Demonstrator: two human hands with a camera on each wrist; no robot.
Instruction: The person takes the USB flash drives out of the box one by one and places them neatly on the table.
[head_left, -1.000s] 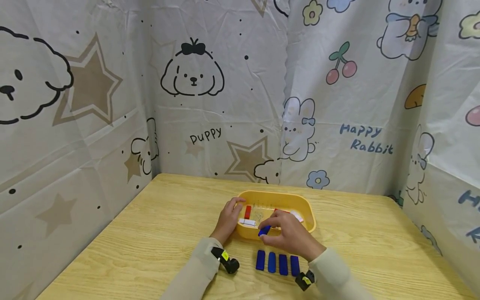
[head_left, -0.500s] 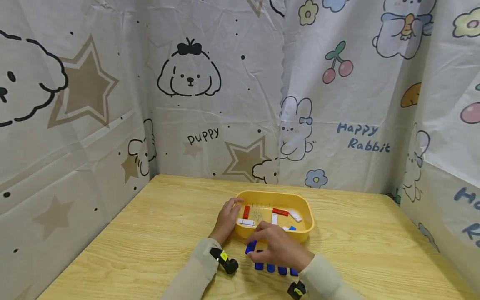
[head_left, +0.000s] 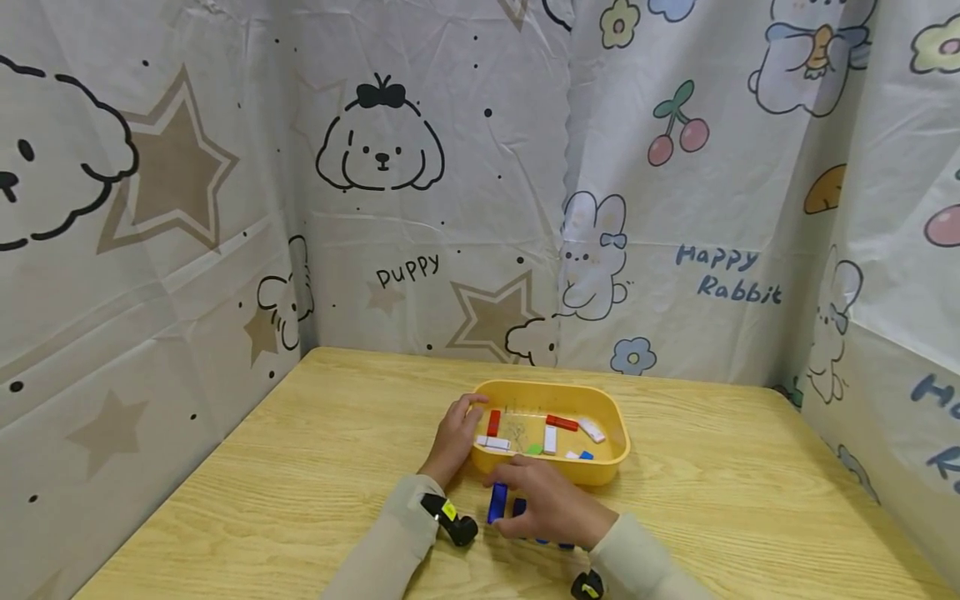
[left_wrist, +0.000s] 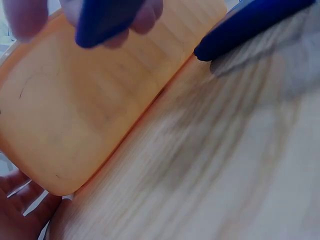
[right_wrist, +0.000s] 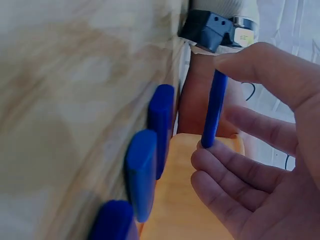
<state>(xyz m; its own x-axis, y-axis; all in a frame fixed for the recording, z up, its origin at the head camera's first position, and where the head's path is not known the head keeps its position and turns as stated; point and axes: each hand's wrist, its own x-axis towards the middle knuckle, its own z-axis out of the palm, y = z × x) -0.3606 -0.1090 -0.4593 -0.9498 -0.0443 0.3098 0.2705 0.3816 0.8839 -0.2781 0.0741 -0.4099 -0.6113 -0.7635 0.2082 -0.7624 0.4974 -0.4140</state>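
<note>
My left hand (head_left: pixel 454 437) holds the left end of a yellow plastic basin (head_left: pixel 592 473), its fingers bent over the rim. In the left wrist view some of its fingers (left_wrist: pixel 30 200) show beside the basin's lower corner. Between thumb and fingertips, my right hand (head_left: pixel 558 500) pinches a thin blue block (head_left: pixel 497 504) by its two ends, in front of the basin. The right wrist view shows that blue block edge-on, apart from the table. Beside it stand several similar blue blocks (right_wrist: pixel 142 172) in a row on the table, partly hidden by my right hand in the head view.
Inside the basin lie red blocks (head_left: pixel 562 423), white blocks (head_left: pixel 551 440), a small green piece (head_left: pixel 534 449) and a small blue piece (head_left: pixel 587 456). The wooden table (head_left: pixel 360 417) meets a printed curtain (head_left: pixel 420 225) at the back and sides.
My right hand has brought the pinched blue block from over the basin's front rim towards me and left, down beside the row. The left hand stays on the basin.
</note>
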